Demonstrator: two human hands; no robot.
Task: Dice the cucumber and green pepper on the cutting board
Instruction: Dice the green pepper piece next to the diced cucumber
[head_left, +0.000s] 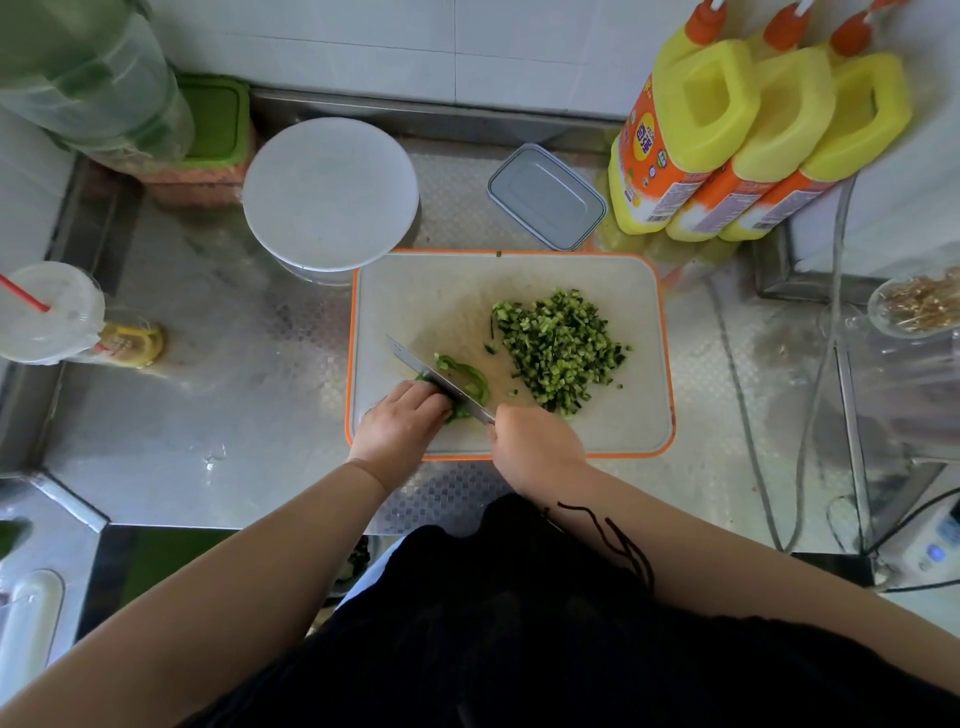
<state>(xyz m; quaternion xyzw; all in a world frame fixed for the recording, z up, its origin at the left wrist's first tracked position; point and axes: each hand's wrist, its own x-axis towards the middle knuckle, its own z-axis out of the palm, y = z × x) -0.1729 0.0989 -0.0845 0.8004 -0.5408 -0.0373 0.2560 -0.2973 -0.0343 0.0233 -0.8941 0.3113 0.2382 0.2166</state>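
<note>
Both hands work: right (535, 447) hides the knife (441, 382) handle it grips, left (402, 421) half-covers the pepper (465, 376).

The person wears a black top, both forearms are bare, and dark loose threads, perhaps a fringe, hang over the right forearm (675, 530).

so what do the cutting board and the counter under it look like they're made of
Cutting board: probably plastic, matte white with knife scuffs and a bright orange rim. Counter: looks like stainless steel, shiny and reflective, stamped with a small checkered pattern.
</note>
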